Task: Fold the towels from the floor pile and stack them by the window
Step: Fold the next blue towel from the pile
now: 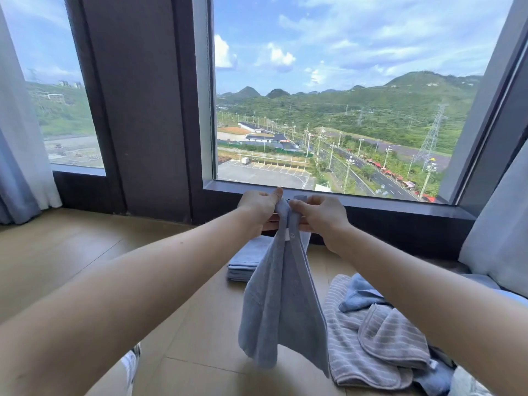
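A light blue towel hangs in the air in front of me, held up by its top edge. My left hand and my right hand pinch that edge close together, fingers curled on the cloth. Behind the towel, a stack of folded blue towels lies on the wooden floor below the window. To the right on the floor sits the loose pile of grey striped and blue towels.
The dark window sill runs just behind my hands. A dark pillar stands at the left, with a pale curtain beside it. Another curtain or cushion is at the right. My knee shows at the bottom.
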